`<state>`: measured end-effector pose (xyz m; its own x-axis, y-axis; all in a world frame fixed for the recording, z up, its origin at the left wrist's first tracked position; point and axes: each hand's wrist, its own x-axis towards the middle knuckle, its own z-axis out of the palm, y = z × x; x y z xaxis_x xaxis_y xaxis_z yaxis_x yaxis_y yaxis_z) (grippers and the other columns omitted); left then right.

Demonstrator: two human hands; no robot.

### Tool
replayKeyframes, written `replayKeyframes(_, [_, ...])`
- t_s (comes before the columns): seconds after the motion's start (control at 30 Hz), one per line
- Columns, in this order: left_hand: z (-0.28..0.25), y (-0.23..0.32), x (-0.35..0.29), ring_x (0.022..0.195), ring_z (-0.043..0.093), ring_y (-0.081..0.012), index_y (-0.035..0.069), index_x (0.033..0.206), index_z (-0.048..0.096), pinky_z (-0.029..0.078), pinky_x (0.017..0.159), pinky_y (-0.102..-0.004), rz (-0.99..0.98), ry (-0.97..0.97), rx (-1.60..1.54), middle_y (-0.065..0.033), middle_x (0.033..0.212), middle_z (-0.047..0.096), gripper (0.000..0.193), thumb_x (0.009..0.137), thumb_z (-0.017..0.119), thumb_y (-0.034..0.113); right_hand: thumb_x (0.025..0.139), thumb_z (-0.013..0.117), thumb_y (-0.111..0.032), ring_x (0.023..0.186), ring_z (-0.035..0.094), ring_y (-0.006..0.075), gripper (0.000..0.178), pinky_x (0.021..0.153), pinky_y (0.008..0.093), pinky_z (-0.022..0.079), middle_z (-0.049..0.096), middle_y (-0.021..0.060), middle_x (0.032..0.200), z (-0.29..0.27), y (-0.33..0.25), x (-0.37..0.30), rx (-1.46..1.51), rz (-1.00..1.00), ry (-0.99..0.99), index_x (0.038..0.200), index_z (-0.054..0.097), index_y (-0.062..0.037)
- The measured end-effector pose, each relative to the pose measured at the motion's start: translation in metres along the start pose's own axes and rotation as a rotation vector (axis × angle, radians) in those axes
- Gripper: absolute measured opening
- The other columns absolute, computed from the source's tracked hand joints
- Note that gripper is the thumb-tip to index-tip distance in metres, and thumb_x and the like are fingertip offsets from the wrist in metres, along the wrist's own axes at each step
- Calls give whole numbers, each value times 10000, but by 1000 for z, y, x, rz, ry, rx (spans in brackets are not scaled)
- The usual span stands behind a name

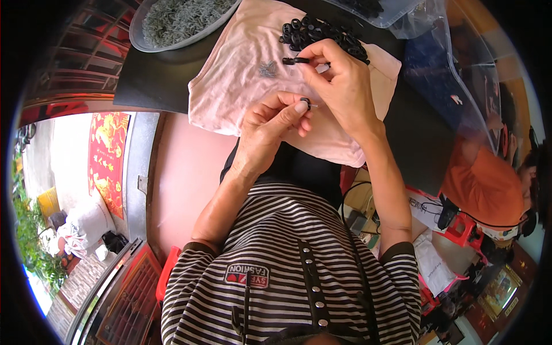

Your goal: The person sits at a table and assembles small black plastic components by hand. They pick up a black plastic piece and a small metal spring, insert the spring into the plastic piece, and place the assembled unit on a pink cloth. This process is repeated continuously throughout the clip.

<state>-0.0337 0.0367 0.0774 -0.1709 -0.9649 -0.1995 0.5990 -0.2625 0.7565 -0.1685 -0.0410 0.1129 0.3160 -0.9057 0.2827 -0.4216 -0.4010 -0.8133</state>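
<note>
My left hand (279, 117) pinches a small black plastic piece (305, 103) between thumb and fingers, above the front of a pink cloth (221, 86). Higher and to the right, my right hand (339, 77) grips a short, narrow black plastic part (294, 60) by one end. The two parts are held apart. Just left of the right hand's part lies a little heap of thin grey metal pieces (267, 69) on the cloth. Behind that hand spreads a pile of small black plastic parts (307, 33), some of them ring-shaped; the hand hides some of it.
A clear bowl (137, 34) full of grey metal pieces stands at the far left of the black table (152, 77). Clear plastic containers (397, 17) sit at the far right. Beyond the table's right edge is a person in an orange top (483, 184).
</note>
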Motion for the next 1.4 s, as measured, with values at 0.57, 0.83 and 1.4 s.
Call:
replayKeyframes(0.57, [25,4,-11,708,623,-136,-28,984,619,499,644,-237,86,27,62,-91,852,655,171,901,589,119,863,616,-51,757,640,108,184,615,202,513,666,76,947,-41,-23,-61,566,224,73,1030,626,25])
replayKeyframes(0.83, [39,-1,-7,718,631,-156,-60,971,613,511,664,-258,173,45,80,-118,840,653,183,887,607,103,855,649,-120,730,649,111,222,533,183,477,673,82,919,-41,-23,-75,731,379,209,1029,619,14])
replayKeyframes(1.4, [42,-4,-6,711,630,-167,-59,965,606,517,660,-270,214,74,37,-129,853,653,183,873,627,98,849,660,-119,562,559,51,194,441,161,365,681,44,875,-27,-28,-77,766,379,305,1004,632,-6])
